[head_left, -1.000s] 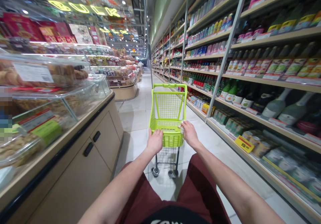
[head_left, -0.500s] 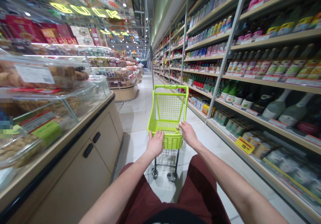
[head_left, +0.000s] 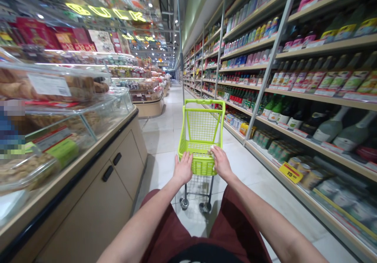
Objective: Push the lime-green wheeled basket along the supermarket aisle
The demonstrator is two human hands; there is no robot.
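Cart [head_left: 204, 161] on floor [head_left: 160, 139]: left hand [head_left: 183, 169] over near rim, grip can't tell; right hand's [head_left: 222, 163] grip clamped on white wad [head_left: 212, 148].

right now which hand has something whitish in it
The right hand, pinching a small whitish thing; the left hand, on the green cart, shows none.

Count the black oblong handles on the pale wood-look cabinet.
2. One black oblong handle is on the farther door of the cabinet, the other on the nearer door, both left of the lime-green plastic shopping cart. More may lie outside the view.
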